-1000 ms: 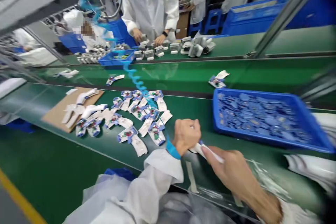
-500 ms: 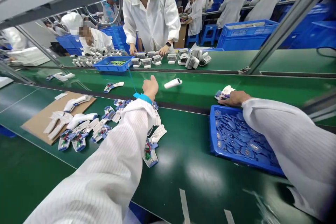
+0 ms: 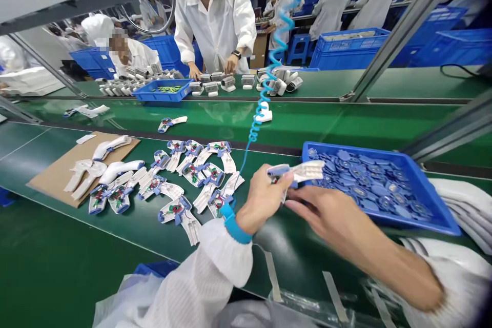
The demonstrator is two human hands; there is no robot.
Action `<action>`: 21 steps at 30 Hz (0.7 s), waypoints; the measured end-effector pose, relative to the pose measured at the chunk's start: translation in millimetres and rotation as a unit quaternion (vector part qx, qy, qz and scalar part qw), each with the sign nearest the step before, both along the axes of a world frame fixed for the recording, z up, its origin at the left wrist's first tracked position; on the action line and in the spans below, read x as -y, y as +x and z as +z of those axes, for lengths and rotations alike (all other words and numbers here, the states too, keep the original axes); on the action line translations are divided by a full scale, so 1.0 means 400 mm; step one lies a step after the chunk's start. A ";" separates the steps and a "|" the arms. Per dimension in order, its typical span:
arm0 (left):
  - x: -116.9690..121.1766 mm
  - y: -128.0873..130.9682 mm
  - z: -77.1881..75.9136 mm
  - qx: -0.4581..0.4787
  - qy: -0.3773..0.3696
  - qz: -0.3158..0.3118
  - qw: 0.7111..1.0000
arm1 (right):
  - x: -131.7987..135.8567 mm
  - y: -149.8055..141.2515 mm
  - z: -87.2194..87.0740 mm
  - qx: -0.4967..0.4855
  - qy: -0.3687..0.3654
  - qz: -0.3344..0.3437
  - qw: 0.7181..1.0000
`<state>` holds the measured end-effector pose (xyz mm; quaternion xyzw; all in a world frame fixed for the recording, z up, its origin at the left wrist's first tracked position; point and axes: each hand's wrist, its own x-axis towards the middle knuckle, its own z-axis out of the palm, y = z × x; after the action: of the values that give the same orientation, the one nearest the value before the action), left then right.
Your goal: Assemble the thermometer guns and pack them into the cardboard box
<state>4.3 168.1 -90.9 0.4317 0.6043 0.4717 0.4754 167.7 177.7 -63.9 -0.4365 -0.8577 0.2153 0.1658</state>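
Note:
My left hand [image 3: 263, 196] is closed around a white half-shell with a blue end [image 3: 298, 170], held above the green table near its front edge. A blue wrist strap [image 3: 235, 227] with a coiled blue cord [image 3: 269, 69] sits on that wrist. My right hand [image 3: 326, 215] lies just under the shell with fingers stretched toward it, touching its underside. Several similar half-shells with circuit boards [image 3: 192, 174] lie spread on the table to the left. A blue tray of small blue round parts [image 3: 376, 184] stands right behind my hands.
A cardboard sheet [image 3: 49, 177] with white shells lies at the left. A white part [image 3: 265, 115] rides the green conveyor [image 3: 326, 123]. Across it, a person in a white coat [image 3: 215, 20] handles grey devices beside a blue tray [image 3: 165, 91]. White stacked parts [image 3: 465, 200] sit far right.
Both arms have pulled back from the conveyor. My right hand brought a half-shell from beyond the blue tray, and my left hand now grips it near the table's front.

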 end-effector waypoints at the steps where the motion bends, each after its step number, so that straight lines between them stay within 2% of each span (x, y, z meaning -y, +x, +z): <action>1: 0.034 -0.005 -0.008 -0.014 0.015 -0.030 0.999 | 0.040 0.018 -0.005 -0.024 0.028 -0.021 0.999; 4: 0.120 -0.024 -0.008 -0.077 0.059 -0.118 0.988 | 0.103 0.060 -0.011 -0.097 0.129 -0.067 0.985; 8: 0.186 -0.016 0.011 -0.169 0.116 -0.222 0.953 | 0.149 0.058 -0.011 -0.088 0.176 -0.025 0.980; 10: 0.202 -0.005 0.007 -0.203 0.109 -0.241 0.943 | 0.179 0.053 -0.008 -0.068 0.205 -0.016 0.976; 12: 0.210 0.001 -0.005 -0.201 0.069 -0.228 0.950 | 0.205 0.058 -0.008 -0.073 0.228 -0.031 0.971; 15: 0.213 0.001 -0.024 -0.143 -0.012 -0.189 0.971 | 0.218 0.071 -0.028 -0.101 0.197 -0.082 0.972; 17: 0.214 0.001 -0.031 -0.121 -0.040 -0.193 0.973 | 0.213 0.069 -0.054 -0.103 0.155 -0.089 0.978; 21: 0.218 0.002 -0.048 -0.166 0.010 -0.249 0.954 | 0.204 0.057 -0.077 -0.086 0.119 -0.072 0.987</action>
<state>5.2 80.9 -110.2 0.6455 0.5428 0.2660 0.4667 190.5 96.0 -94.7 -0.4543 -0.8258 0.1365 0.3050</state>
